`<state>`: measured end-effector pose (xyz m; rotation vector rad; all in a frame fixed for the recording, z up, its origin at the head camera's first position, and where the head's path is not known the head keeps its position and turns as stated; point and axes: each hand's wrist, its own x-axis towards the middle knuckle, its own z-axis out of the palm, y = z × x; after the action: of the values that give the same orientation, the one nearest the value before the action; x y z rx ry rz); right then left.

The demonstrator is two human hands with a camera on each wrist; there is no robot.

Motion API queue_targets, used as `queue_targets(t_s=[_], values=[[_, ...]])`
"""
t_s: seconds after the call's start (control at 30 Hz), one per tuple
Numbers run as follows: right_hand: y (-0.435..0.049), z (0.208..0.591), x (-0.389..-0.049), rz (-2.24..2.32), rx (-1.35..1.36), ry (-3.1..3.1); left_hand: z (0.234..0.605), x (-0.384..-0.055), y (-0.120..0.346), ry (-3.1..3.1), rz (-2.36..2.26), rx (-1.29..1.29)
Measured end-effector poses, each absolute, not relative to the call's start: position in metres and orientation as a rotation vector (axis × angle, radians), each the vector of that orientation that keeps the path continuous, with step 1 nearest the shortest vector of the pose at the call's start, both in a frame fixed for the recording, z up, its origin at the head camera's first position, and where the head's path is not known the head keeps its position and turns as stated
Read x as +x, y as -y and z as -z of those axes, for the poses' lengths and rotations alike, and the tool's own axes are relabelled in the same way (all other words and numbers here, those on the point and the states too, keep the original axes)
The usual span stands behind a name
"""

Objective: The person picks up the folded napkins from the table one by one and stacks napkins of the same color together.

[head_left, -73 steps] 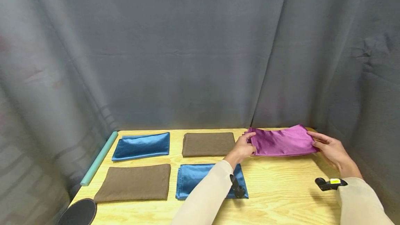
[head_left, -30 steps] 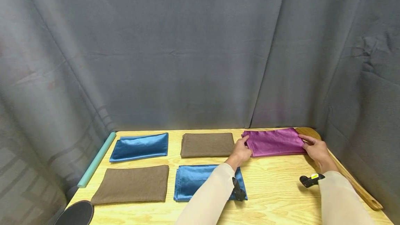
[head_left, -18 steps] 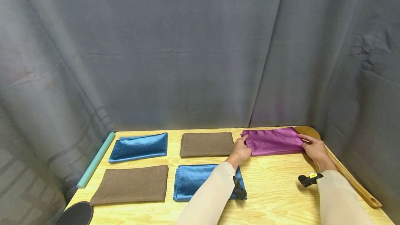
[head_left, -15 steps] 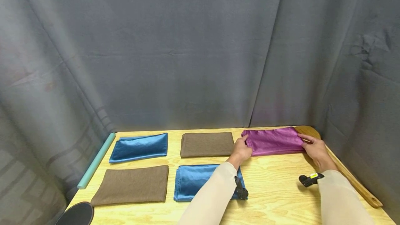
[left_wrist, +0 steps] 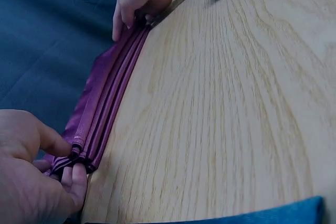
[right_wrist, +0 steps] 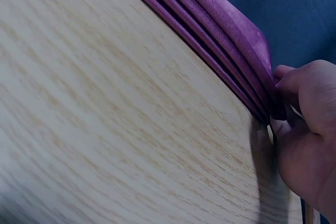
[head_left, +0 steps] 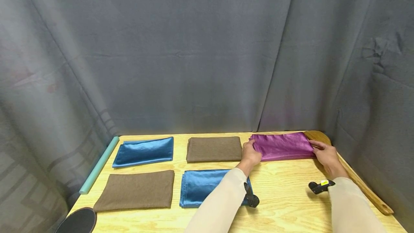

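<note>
A folded purple satin cloth (head_left: 284,146) lies at the back right of the table, its layers stacked along the front edge. My left hand (head_left: 251,155) pinches its left end; in the left wrist view, the thumb of the left hand (left_wrist: 37,166) is on top and fingers reach below the layers. At the opposite end, my right hand (head_left: 328,157) pinches the edge between thumb and fingers. The right wrist view shows that right hand (right_wrist: 310,119) at the corner of the purple cloth (right_wrist: 231,40), some fingertips hidden behind the fabric.
Two folded blue cloths (head_left: 145,152) (head_left: 202,186) and two folded brown cloths (head_left: 214,149) (head_left: 139,190) lie leftward. A long-handled wooden paddle (head_left: 365,186) lies along the right edge. A pale green tube (head_left: 99,164) borders the left; a dark rounded object (head_left: 77,221) sits front left.
The purple cloth has come down flat onto the table and shifted slightly left. My right hand moved left with it, uncovering the wooden paddle. Lately only my left fingers shifted a little.
</note>
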<state>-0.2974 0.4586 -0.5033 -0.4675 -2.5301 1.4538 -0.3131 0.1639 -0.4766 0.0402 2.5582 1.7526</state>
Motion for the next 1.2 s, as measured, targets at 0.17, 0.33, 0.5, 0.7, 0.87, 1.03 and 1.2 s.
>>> queue_targets(t_s=[0.17,0.33,0.5,0.7,0.87,1.03,1.2], values=[[-0.454,0.498,-0.296,-1.554,-0.494,2.417,0.472,-0.310,-0.163,-2.534,-1.844,0.017],[-0.441,0.484,-0.294,-1.491,-0.476,2.385,0.462,-0.306,-0.155,-2.452,-1.965,0.065],[-0.428,0.464,-0.287,-1.452,-0.362,2.339,0.448,-0.301,-0.131,-2.214,-2.117,0.181],[-0.410,0.452,-0.266,-1.800,-0.015,2.148,0.441,-0.284,-0.069,-2.100,-2.057,0.377],[-0.386,0.451,-0.246,-1.982,0.245,1.992,0.443,-0.265,-0.016,-2.093,-1.997,0.484],[-0.351,0.455,-0.238,-1.959,0.328,2.019,0.449,-0.247,0.030,-2.115,-2.024,0.476],[-0.318,0.457,-0.235,-1.904,0.356,2.124,0.457,-0.230,0.072,-2.150,-2.075,0.388]])
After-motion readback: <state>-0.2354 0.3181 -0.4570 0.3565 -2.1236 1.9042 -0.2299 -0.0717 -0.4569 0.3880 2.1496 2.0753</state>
